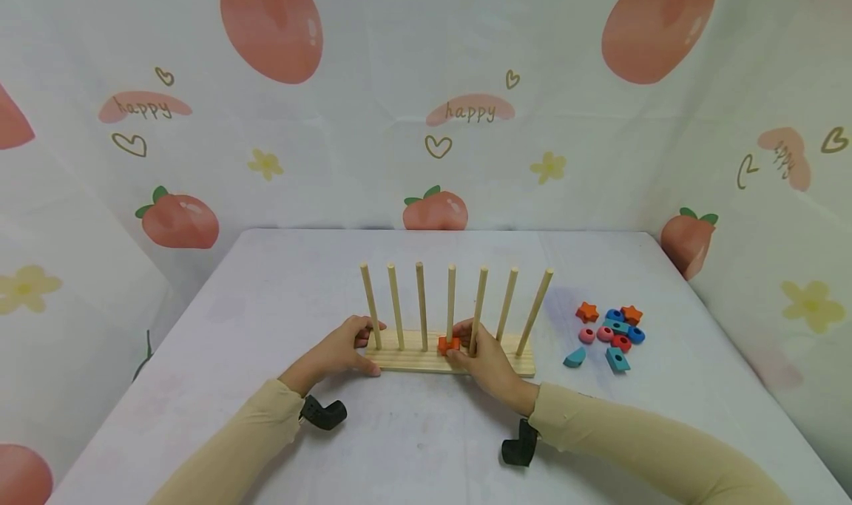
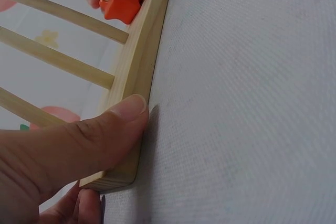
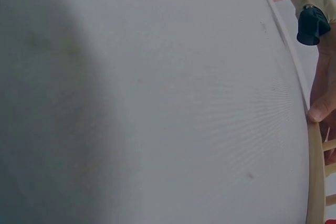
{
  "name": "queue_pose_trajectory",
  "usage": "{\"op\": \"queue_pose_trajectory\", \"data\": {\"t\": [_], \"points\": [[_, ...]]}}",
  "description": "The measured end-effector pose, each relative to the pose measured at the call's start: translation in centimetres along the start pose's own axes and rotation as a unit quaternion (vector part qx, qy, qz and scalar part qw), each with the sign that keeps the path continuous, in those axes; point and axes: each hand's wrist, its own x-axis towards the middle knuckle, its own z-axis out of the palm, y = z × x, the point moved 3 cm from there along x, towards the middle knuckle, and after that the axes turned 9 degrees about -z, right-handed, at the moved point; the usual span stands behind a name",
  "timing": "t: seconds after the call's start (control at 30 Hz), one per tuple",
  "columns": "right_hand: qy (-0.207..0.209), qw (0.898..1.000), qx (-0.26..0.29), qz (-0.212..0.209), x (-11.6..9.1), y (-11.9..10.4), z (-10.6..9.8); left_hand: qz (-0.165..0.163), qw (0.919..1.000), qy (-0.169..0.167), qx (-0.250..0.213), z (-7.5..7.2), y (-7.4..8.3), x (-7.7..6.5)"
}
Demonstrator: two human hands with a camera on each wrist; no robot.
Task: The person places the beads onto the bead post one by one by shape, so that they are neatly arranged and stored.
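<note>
A wooden peg board (image 1: 413, 361) with a row of several upright pegs stands on the table. At its left end, my left hand (image 1: 342, 348) grips the base; in the left wrist view the thumb (image 2: 118, 116) lies along the front and fingertips show under the end. An orange star bead (image 1: 444, 346) sits low on the middle peg, down at the base. My right hand (image 1: 491, 361) pinches this bead, thumb in front and fingers behind the peg. The right wrist view shows mostly tablecloth, with the left hand (image 3: 326, 103) on the board's end (image 3: 315, 171).
To the board's right lie loose beads: orange stars (image 1: 587, 312), blue rounds (image 1: 636, 335), pink rounds (image 1: 586, 336), a red bead (image 1: 621, 343), a teal rectangle (image 1: 617, 359) and a teal half-round (image 1: 575, 357). Black wrist devices (image 1: 325, 414) hang below both wrists. A printed cloth wall (image 1: 373, 172) stands behind.
</note>
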Motion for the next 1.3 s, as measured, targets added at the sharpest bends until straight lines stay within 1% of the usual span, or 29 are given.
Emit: {"op": "queue_pose_trajectory", "data": {"t": [0.17,0.27,0.37,0.47,0.57,0.7,0.87,1.07,1.3], "points": [[-0.002,1.0,0.004,0.005,0.0,0.0,0.0,0.008,1.0,-0.004,-0.004,0.0,0.1,-0.1],[-0.008,1.0,0.021,0.014,-0.1,-0.1,0.0,0.012,0.9999,-0.008,-0.005,0.0,0.2,-0.2],[-0.022,0.999,0.044,0.019,-0.3,-0.5,-0.3,0.013,0.9999,-0.009,-0.005,0.1,0.2,-0.2],[-0.043,0.998,0.05,0.015,-0.6,-1.0,-0.8,0.015,0.9998,-0.011,-0.006,0.1,0.2,-0.2],[-0.066,0.997,0.039,-0.001,-0.9,-1.9,-1.5,0.017,0.9998,-0.012,-0.008,0.1,0.2,-0.2],[-0.085,0.996,0.017,-0.038,-0.9,-3.5,-2.6,0.017,0.9997,-0.012,-0.009,0.1,0.2,-0.1],[-0.08,0.994,0.014,-0.073,-0.8,-5.7,-3.7,0.013,0.9998,-0.011,-0.012,-0.1,0.2,-0.1],[-0.07,0.99,0.046,-0.112,-0.8,-7.7,-4.9,0.015,0.9998,-0.012,-0.011,0.0,0.2,-0.1],[-0.054,0.983,0.084,-0.156,-0.7,-9.8,-6.0,0.001,0.9999,-0.005,-0.01,0.0,0.2,-0.1]]}}
